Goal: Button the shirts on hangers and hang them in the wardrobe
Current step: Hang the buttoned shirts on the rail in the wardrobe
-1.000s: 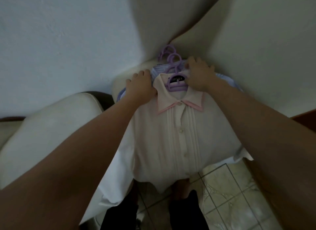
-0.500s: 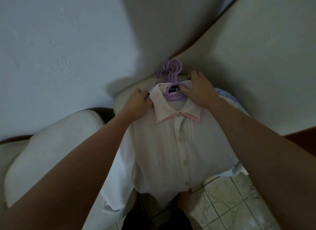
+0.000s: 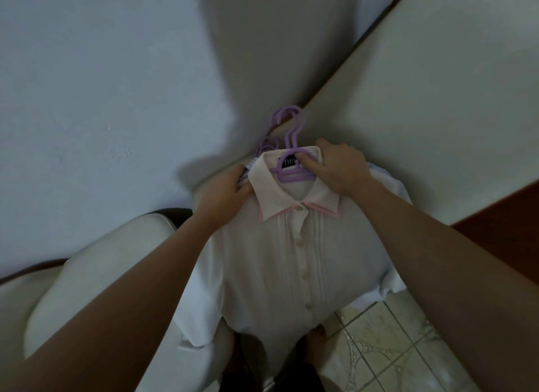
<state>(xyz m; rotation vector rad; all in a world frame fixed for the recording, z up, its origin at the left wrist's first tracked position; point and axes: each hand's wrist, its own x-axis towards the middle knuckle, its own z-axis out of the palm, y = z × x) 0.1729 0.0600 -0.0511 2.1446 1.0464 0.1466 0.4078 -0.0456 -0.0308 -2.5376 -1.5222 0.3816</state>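
Gripping the purple hanger (image 3: 291, 171) inside the collar, the right hand (image 3: 341, 170) steadies the cream shirt (image 3: 291, 260) while the left hand (image 3: 223, 191) pinches its shoulder, likely so it cannot slip off. Buttoned, the shirt lies atop other shirts (image 3: 388, 184) on a pale chair (image 3: 102, 260).

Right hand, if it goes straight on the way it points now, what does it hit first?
The purple hanger: the right hand grips it at the collar of the white shirt. Beyond that, probably the wall, though depth is unclear.
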